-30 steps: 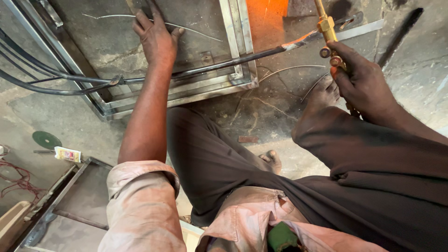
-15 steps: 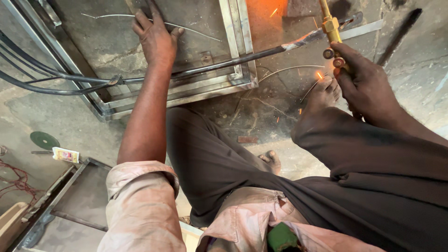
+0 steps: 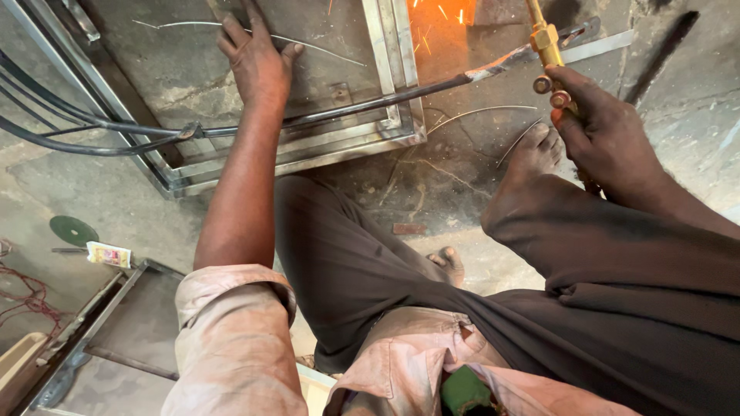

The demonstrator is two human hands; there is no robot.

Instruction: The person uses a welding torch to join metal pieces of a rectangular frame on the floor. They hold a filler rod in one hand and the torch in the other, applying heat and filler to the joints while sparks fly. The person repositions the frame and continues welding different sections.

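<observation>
- 2 bare hands work over a concrete floor (image 3: 462, 177).
- Left hand (image 3: 258, 65): fingers spread flat, palm pressed down inside the metal frame (image 3: 389, 85), gripping nothing; a thin wire (image 3: 324, 48) lies just beyond its fingertips.
- Right hand (image 3: 605, 135): closed around the brass torch (image 3: 546, 46), thumb near its 2 round valve knobs.
- Orange sparks (image 3: 443, 19) glow at the top edge, just right of the frame's right rail.
- Dark rod (image 3: 370, 106) crosses the frame's near right corner.
- Bare foot (image 3: 532, 158) rests just beside the right hand; open floor lies between frame and foot.
</observation>
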